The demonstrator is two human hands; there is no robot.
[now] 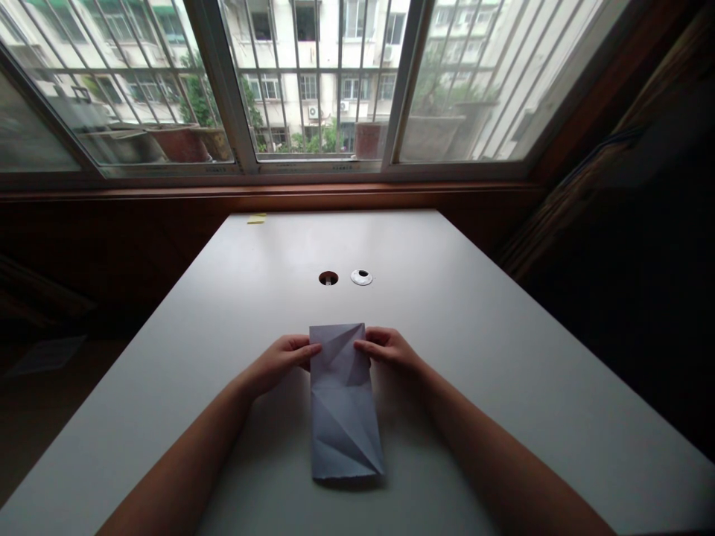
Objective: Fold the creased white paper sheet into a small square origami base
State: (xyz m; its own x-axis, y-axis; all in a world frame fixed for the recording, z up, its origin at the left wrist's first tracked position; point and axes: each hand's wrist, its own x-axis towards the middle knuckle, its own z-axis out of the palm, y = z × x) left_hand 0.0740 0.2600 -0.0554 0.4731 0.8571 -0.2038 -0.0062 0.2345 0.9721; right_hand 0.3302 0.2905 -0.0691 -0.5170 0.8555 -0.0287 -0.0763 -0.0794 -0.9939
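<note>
We are holding the folded paper (343,402), which is lying flat on the table (503,335) just on our side of the round hole (328,278). Our left hand (282,361) and right hand (391,350) are each half curled, pinching a long edge at the end nearest that hole. As we judge it, we are risking the unheld end farthest from the hole swinging sideways and skewing any crease, and a hard pinch crumpling the edges.

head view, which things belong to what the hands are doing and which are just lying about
In hand: folded paper, held at its sides by left hand and right hand, on the white table.
Lying about: yellow scrap, white cap, table hole.
</note>
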